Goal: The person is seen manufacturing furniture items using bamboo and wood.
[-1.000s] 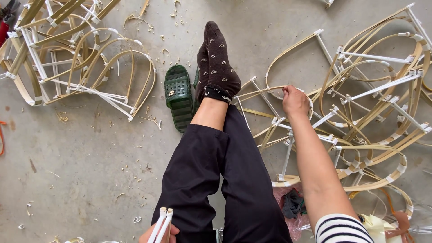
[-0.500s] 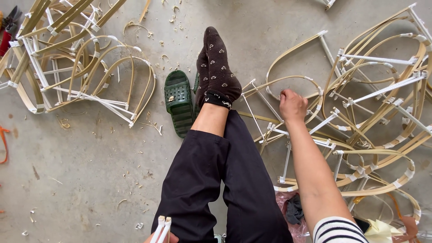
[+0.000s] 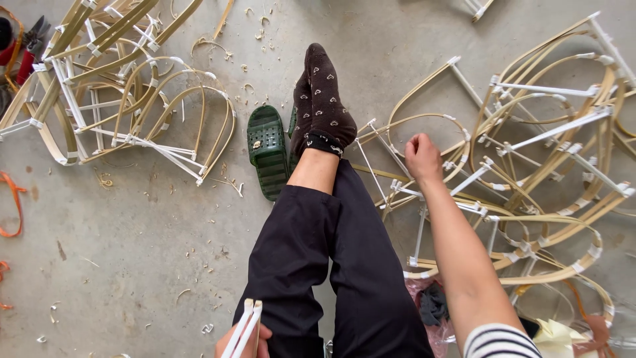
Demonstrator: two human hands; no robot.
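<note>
Left hand: the left hand [image 3: 242, 343] sat at the bottom edge, fingers closed around a pair of white sticks [image 3: 242, 329] that pointed upward.
Legs: black trousers [image 3: 331, 265] ran up the middle, ending in crossed feet in dark patterned socks [image 3: 324, 106].
Right hand: the right hand [image 3: 423, 158] reached out over the pile of bent bamboo frames [image 3: 530, 166] to the right, fingers curled shut on a strip there; which strip I could not tell.
Slipper: a green slipper [image 3: 267, 149] lay just beside the feet.
Far left: a second heap of frames [image 3: 119, 99] lay on the concrete floor [image 3: 132, 252], well apart from both hands.
</note>
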